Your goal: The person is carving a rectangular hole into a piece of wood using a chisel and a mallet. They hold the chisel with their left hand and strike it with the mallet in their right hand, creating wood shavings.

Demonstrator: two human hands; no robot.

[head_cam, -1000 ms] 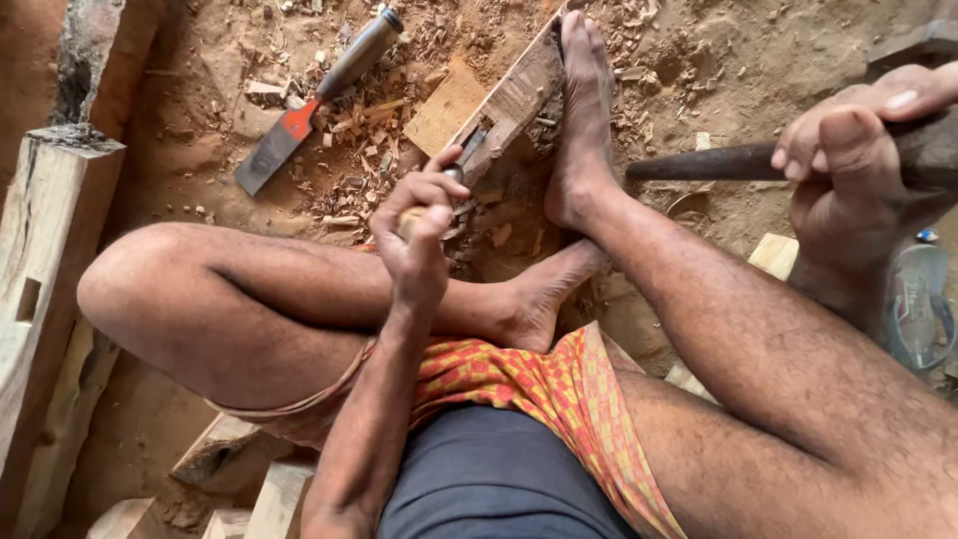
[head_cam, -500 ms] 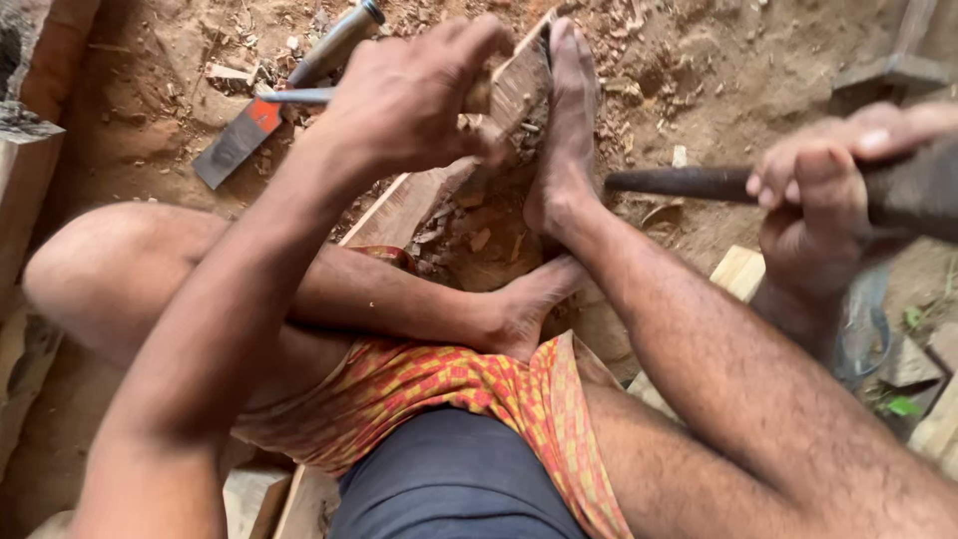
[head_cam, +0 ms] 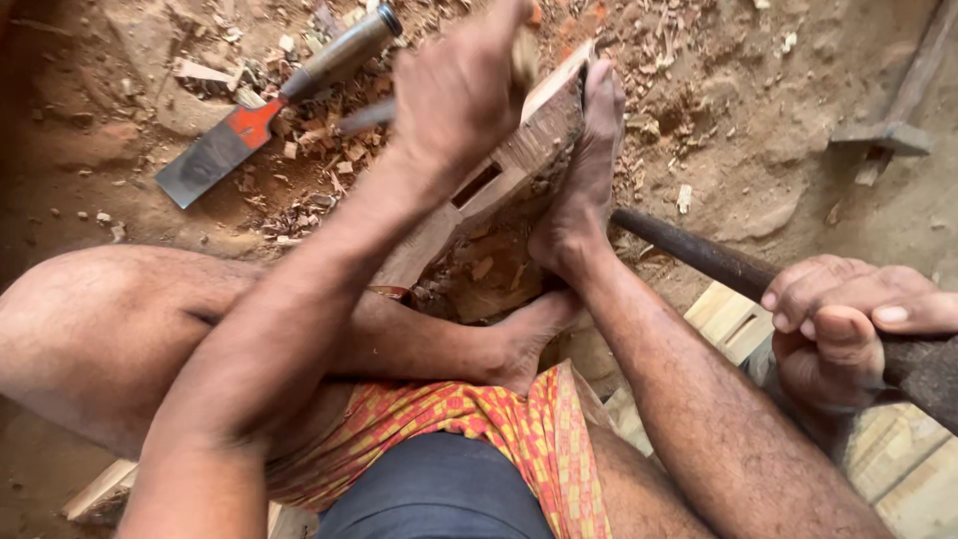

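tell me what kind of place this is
Probably an informal woodworking spot on bare ground. The left hand grips a chisel at a mortised wooden block braced by a foot, a spare chisel lies among wood chips, and the right hand holds a dark-handled striking tool.

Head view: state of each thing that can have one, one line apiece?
Left hand: closed around a chisel.
Right hand: closed around a dark hammer handle.
Wooden block: lying tilted, pinned by the foot, slot cut open.
Spare chisel: lying on the dirt, unheld.
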